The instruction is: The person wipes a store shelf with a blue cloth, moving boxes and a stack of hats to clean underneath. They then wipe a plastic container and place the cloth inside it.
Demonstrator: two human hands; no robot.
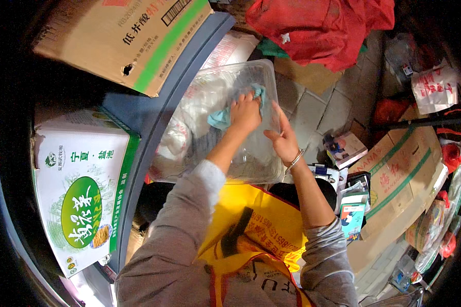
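Observation:
A clear plastic storage box is tilted above my lap, its wide side facing me. My left hand presses a light blue cloth against the box's surface, with cloth showing on both sides of the fingers. At the box's right edge my right hand grips the rim, thumb on the near side and fingers partly hidden behind it. White plastic bags show at the left of the box; I cannot tell whether they lie inside or behind it. Below the box is a yellow apron with red trim.
A grey-blue ledge curves along my left, bearing a brown cardboard carton and a white-and-green carton. Red fabric lies ahead. To my right are small boxes and a flattened banana carton over floor tiles.

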